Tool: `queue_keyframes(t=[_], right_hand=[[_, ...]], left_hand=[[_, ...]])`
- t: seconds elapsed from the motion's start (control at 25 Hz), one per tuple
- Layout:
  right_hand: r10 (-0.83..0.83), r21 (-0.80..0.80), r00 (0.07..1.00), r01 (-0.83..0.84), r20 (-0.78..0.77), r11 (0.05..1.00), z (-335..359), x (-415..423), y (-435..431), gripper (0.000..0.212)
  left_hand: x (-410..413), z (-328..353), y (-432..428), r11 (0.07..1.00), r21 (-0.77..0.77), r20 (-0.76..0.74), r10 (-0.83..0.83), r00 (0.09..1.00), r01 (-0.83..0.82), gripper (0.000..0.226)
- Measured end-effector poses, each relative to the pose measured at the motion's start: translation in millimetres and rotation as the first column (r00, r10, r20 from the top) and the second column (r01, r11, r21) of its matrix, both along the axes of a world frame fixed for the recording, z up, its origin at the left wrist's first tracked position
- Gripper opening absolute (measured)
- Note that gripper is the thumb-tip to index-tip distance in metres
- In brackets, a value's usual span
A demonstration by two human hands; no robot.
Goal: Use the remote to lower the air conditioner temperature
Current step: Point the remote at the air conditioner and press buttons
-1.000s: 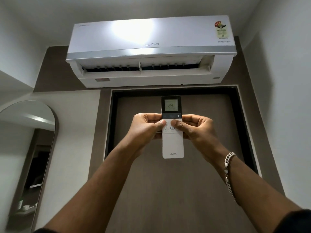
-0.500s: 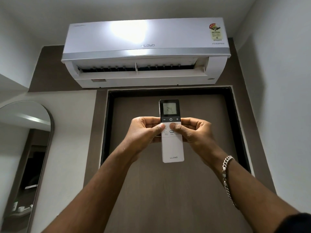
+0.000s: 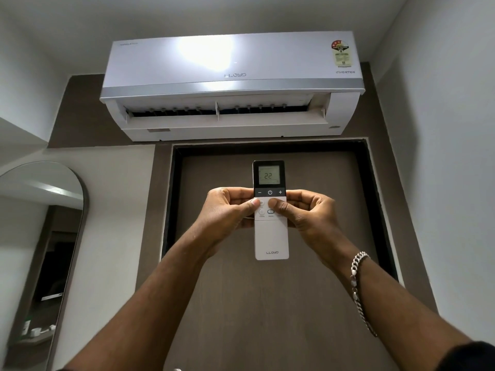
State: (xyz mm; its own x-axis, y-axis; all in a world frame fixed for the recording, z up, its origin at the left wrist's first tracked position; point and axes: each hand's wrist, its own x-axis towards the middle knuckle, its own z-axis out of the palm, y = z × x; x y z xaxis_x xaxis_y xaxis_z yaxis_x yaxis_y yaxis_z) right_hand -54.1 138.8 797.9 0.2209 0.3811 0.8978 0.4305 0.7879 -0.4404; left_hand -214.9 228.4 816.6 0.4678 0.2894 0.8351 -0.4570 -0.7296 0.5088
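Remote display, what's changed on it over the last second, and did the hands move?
The remote display now reads 22; it read 24 before. Both hands, left and right, keep holding it upright, thumbs below the button row. The air conditioner flap stays open.

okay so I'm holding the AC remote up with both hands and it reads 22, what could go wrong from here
1. Both thumbs rest on the white buttons just below the minus, power and plus row of the remote. A slip upward by the right hand could hit power or plus.
2. The left hand thumb sits near the mode-type buttons, so a stray press might change a setting instead of the temperature.
3. The air conditioner shows no readable temperature, so whether it matches the remote's 22 cannot be confirmed.
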Motion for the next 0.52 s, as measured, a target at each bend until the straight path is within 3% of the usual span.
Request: queue_keyframes(t=[0.28,0.52], right_hand=[[0.000,0.009,1.000,0.000,0.005,1.000,-2.3,-6.1,-3.5,0.041],[0.002,0.024,1.000,-0.002,-0.005,1.000,-1.2,-10.1,-1.4,0.031]], left_hand=[[-5.4,-0.3,-4.2,1.000,0.014,0.016,-0.001,1.000,0.001,0.008],[-9.0,-0.5,-4.8,1.000,0.004,0.027,0.002,1.000,-0.002,0.009]])
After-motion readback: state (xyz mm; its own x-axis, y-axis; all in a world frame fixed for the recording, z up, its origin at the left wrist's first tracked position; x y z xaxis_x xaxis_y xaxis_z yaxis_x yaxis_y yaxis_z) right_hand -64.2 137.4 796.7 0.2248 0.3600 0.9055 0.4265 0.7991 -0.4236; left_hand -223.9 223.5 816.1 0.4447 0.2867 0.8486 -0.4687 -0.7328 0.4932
